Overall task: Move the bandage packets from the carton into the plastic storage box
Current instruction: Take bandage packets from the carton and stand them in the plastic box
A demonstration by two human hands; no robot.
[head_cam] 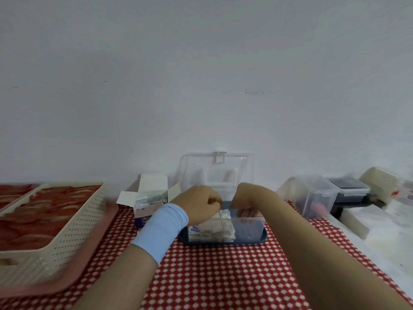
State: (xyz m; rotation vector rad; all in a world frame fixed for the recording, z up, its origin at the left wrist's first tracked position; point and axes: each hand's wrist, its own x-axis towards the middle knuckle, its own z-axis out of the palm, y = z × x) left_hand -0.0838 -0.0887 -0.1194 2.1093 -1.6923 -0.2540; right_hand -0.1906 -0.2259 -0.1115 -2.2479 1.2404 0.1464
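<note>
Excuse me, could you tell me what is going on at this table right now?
A person works with both hands over the clear plastic storage box, whose lid stands open against the wall. The left hand, above a blue wristband, is curled over white bandage packets already standing in the box. The right hand dips in beside it; what its fingers hold is hidden. The open carton to the box's left has more packets inside.

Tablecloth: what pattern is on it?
The tablecloth is red with small white dots; the head view shows it.
</note>
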